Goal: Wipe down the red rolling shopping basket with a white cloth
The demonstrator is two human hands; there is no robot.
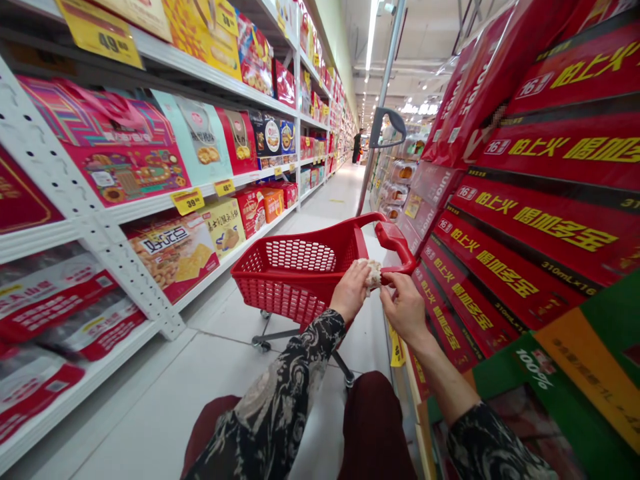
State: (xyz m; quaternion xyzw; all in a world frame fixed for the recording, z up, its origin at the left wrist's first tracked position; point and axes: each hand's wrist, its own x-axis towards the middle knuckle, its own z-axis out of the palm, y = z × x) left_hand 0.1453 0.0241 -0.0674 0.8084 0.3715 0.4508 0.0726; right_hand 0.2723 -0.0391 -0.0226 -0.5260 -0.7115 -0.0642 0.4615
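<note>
A crumpled whitish cloth is bunched under the fingers of my left hand. This hand is closed on the cloth, pressing it against the upper rear of the red shopping cart, beside the handle. My right hand has its fingers bent around the near end of the red cart handle, with the thumb close to the cloth. Part of the grip is hidden behind the fingers. The cart's perforated basket stands on a grey wheeled frame just beyond my knees.
White shelves with boxed snacks and yellow price tags line the left. Stacked red drink cartons rise close on the right, near a metal pole with a grey handle. A person stands far down the tiled aisle.
</note>
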